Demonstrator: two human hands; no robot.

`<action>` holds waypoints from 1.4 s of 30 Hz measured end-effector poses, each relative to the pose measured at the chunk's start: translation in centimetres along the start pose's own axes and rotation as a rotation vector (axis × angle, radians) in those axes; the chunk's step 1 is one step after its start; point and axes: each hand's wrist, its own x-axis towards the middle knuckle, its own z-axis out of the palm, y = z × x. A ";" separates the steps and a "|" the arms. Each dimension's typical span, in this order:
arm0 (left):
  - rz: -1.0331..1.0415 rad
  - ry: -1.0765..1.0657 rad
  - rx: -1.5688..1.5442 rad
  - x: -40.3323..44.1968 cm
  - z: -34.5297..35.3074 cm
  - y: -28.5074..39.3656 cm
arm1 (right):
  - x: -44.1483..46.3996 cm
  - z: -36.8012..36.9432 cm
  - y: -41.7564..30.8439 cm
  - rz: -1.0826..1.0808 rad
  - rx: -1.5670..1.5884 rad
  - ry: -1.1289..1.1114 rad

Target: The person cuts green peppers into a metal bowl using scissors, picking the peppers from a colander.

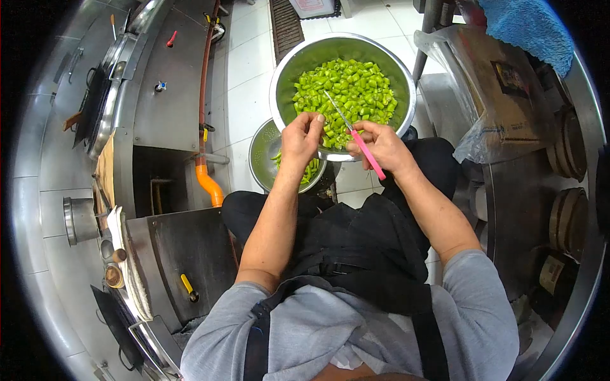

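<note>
A large steel bowl (pixel 406 70) holds many cut green pepper pieces (pixel 346 86). Over its near left rim is my left hand (pixel 303 136), thumb and fingers pinched together; whatever is between them is too small to make out. My right hand (pixel 383 147) grips pink-handled scissors (pixel 368 155), their blades pointing up and left over the pieces. Below and left of the large bowl, a smaller steel bowl (pixel 255 155) with holes holds long green peppers (pixel 311 171), partly hidden by my left hand and forearm.
A steel stove unit (pixel 168 82) with an orange pipe (pixel 208 184) stands to the left. At the right are a cardboard box in plastic (pixel 502 82), a blue towel (pixel 530 28) and steel shelving. My knees flank the bowls.
</note>
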 end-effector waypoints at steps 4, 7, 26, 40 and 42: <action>0.021 -0.006 -0.062 0.4 0.2 -0.3 | 0.3 0.5 0.8 -0.135 -0.083 -0.028; 0.086 -0.111 -0.010 0.2 0.5 -0.1 | 0.6 0.4 1.4 -0.176 -0.101 -0.031; 0.214 0.257 0.346 5.0 -5.0 -3.0 | 0.7 -1.1 0.2 -0.064 0.036 0.308; -0.456 0.220 0.255 6.4 -14.1 -23.2 | 1.5 0.5 -0.2 -0.198 0.146 0.393; -0.553 0.080 0.456 5.0 -12.7 -28.3 | 2.0 0.8 -0.4 -0.217 0.116 0.458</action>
